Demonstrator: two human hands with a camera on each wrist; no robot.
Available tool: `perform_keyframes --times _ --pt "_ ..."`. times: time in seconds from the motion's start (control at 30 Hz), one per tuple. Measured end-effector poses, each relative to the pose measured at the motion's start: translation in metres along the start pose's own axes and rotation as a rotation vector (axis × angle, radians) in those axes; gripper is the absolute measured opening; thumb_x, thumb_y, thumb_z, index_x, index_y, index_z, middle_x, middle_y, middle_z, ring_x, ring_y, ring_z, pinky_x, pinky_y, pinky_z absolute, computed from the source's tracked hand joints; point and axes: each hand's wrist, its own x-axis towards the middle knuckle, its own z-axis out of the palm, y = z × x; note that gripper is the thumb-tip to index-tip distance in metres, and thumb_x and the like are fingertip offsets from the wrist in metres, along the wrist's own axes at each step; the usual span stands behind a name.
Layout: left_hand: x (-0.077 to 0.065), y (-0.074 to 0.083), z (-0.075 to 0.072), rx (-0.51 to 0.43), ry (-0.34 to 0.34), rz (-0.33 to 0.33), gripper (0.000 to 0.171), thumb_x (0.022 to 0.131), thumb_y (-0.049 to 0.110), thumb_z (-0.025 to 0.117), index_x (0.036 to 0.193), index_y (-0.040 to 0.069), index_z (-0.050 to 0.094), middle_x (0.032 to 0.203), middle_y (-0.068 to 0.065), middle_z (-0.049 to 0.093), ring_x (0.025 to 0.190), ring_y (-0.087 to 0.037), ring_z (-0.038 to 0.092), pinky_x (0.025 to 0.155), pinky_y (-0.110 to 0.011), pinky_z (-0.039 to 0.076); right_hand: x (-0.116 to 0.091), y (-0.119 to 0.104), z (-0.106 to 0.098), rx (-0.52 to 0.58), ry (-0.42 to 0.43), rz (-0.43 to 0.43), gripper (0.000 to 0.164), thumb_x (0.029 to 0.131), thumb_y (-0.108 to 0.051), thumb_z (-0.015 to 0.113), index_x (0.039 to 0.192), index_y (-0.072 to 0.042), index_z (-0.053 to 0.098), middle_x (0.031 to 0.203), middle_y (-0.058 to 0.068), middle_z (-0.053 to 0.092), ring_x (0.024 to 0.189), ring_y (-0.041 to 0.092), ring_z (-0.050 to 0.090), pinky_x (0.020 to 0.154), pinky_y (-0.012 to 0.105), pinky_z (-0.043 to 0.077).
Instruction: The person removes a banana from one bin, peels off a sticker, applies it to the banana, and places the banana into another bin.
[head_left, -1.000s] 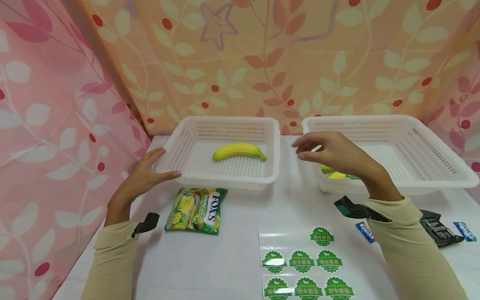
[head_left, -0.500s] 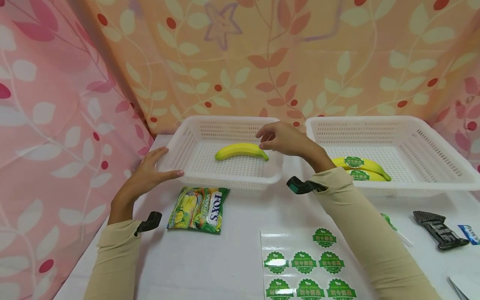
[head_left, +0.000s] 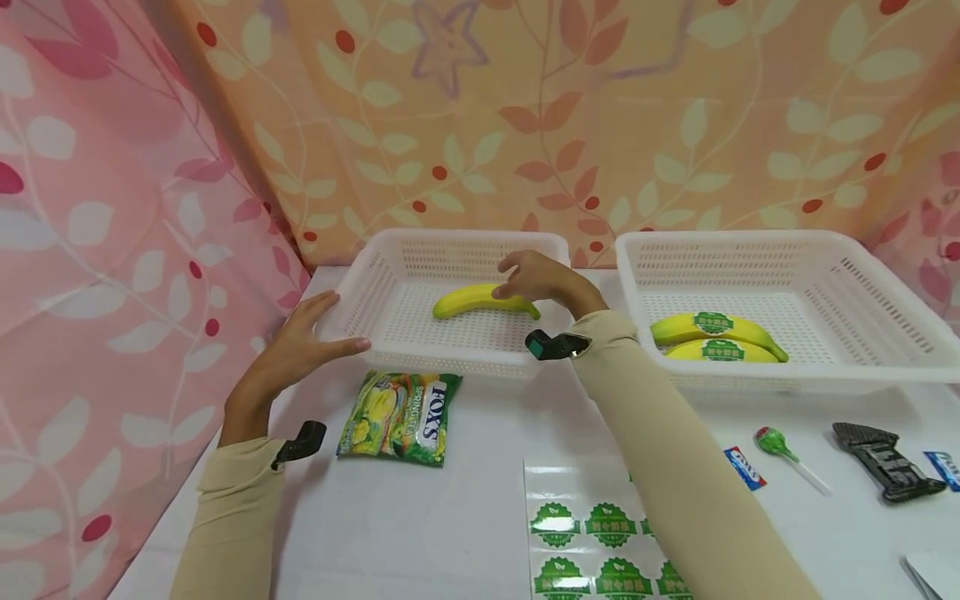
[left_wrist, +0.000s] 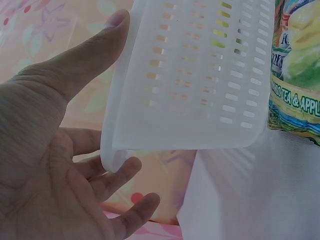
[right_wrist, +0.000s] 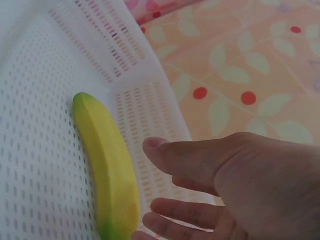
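A plain yellow banana (head_left: 468, 300) with green ends lies in the left white basket (head_left: 450, 360). My right hand (head_left: 542, 277) hovers over the banana's stem end, inside that basket. In the right wrist view its thumb and fingers (right_wrist: 187, 212) are relaxed and hold nothing, and the banana (right_wrist: 107, 165) lies beside them. My left hand (head_left: 288, 354) is at the left basket's left side, thumb spread from the fingers. The left wrist view has the left hand (left_wrist: 45, 165) with its thumb near the basket rim (left_wrist: 117, 100) and its fingers loosely bent at the rim's corner.
Two stickered bananas (head_left: 720, 337) lie in the right white basket (head_left: 795, 373). A Fox's candy bag (head_left: 397, 417) is before the left basket. The sticker sheet (head_left: 585, 550), a lollipop (head_left: 772, 442), a black wrapped snack (head_left: 888, 462) and small blue-white packets (head_left: 745, 468) lie nearer me.
My right hand has moved left from the right basket's edge to over the banana in the left basket, uncovering the stickered bananas. The left hand has stayed in place.
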Motion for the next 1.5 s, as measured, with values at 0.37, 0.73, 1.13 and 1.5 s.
perform_keyframes --times 0.37,0.73,1.13,1.5 --pt "0.004 0.005 0.003 0.018 0.000 -0.013 0.112 0.088 0.049 0.084 0.170 0.009 0.020 0.175 -0.020 0.015 0.153 -0.046 0.024 0.120 -0.074 0.025 0.010 0.002 0.008 -0.059 -0.048 0.057 0.071 0.100 -0.024 0.070 0.162 -0.006 0.040 0.170 0.012 0.036 0.149 0.032 0.038 0.128 0.051 0.029" --pt "0.004 0.006 0.007 0.015 0.011 -0.026 0.113 0.087 0.050 0.085 0.170 0.011 0.021 0.176 -0.017 0.014 0.155 -0.045 0.023 0.121 -0.073 0.024 0.012 0.006 0.013 -0.057 -0.082 0.129 0.062 0.100 -0.012 0.071 0.157 -0.010 0.048 0.163 0.013 0.042 0.135 0.036 0.051 0.117 0.058 0.043" --pt "0.008 0.011 0.014 0.026 -0.001 -0.008 0.113 0.087 0.052 0.084 0.170 0.010 0.021 0.175 -0.017 0.016 0.156 -0.045 0.023 0.122 -0.072 0.025 0.006 0.012 0.011 -0.029 -0.183 0.266 0.068 0.097 -0.001 0.073 0.158 -0.013 0.046 0.158 0.015 0.045 0.117 0.036 0.070 0.103 0.043 0.058" --pt "0.010 0.013 0.016 0.030 -0.010 -0.001 0.112 0.087 0.052 0.084 0.170 0.011 0.021 0.175 -0.018 0.017 0.155 -0.044 0.025 0.121 -0.072 0.026 -0.009 0.007 -0.007 -0.077 -0.121 0.061 0.065 0.095 0.002 0.074 0.155 -0.003 0.049 0.147 0.025 0.055 0.120 0.036 0.065 0.091 0.044 0.063"
